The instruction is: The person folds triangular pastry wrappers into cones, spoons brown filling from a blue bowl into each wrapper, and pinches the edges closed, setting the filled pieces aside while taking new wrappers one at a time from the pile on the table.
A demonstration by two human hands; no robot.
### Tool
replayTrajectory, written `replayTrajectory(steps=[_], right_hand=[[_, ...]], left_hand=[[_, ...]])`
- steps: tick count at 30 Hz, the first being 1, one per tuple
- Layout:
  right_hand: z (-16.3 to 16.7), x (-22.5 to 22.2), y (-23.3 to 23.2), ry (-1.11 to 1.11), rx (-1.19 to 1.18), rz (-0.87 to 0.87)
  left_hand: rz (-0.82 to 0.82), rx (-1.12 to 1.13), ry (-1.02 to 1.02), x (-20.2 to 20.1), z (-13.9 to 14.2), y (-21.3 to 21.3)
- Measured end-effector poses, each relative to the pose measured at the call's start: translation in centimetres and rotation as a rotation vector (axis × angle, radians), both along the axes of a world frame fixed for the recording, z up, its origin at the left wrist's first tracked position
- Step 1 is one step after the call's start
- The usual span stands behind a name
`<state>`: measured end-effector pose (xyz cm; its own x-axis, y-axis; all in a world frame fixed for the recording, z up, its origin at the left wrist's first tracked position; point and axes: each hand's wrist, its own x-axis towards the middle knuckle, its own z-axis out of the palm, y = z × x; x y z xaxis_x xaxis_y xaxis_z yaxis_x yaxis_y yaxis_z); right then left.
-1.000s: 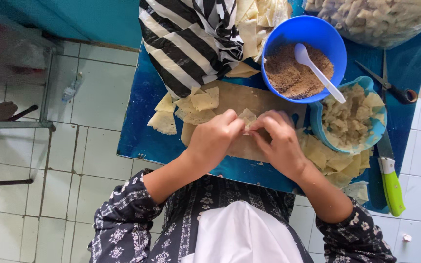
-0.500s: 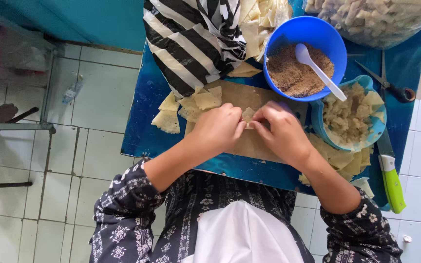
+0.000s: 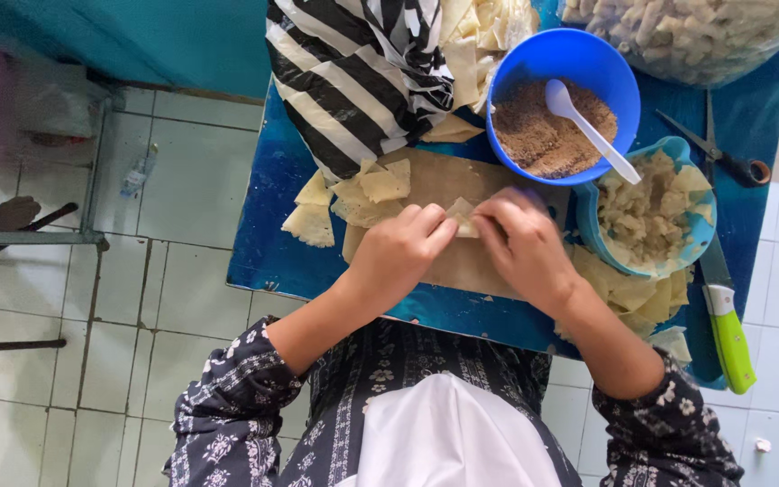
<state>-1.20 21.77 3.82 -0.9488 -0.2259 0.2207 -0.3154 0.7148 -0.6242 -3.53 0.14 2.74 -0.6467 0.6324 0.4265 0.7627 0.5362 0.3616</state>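
Left hand (image 3: 403, 248) and right hand (image 3: 520, 243) pinch together on a small folded dough wrapper (image 3: 462, 216) held over a brown board (image 3: 462, 261) on the blue table (image 3: 268, 216), near a blue bowl (image 3: 588, 63) of brown filling

**Small pastry wrapper pinched between two hands**

A small, pale cream pastry wrapper (image 3: 462, 216) sits between the fingertips of the left hand (image 3: 401, 252) and the right hand (image 3: 523, 245). Only a little of it shows: a folded, slightly crumpled piece with a pointed corner facing up, the rest hidden by the fingers. Both hands pinch it from opposite sides, fingers curled over its edges. It is held just above or on a tan wooden board (image 3: 462, 268) lying on the blue counter (image 3: 268, 243); contact with the board cannot be told.
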Motion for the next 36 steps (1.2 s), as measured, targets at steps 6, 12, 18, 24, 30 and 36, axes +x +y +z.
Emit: replayTrajectory(steps=[6, 12, 18, 24, 30, 36], right_hand=[[1.0, 0.8, -0.8, 0.185, 0.130, 0.148], [0.7, -0.2, -1.0, 0.080, 0.149, 0.119], [0.6, -0.4, -0.7, 0.041, 0.159, 0.129], [-0.5, 0.4, -1.0, 0.065, 0.035, -0.020], [-1.0, 1.2, -0.5, 0.218, 0.272, -0.023], [-0.9, 1.5, -1.0, 0.382, 0.503, -0.063]], left_hand=[[-0.032, 0.024, -0.091, -1.2, -0.6, 0.2], [0.194, -0.156, -0.485, -1.7, 0.6, 0.3], [-0.063, 0.524, -0.363, -1.2, 0.3, 0.2], [0.058, 0.180, -0.120, 0.2, -1.0, 0.7], [0.239, -0.120, 0.245, 2.0, -1.4, 1.9], [0.279, -0.277, 0.337, 1.5, -1.2, 2.1]])
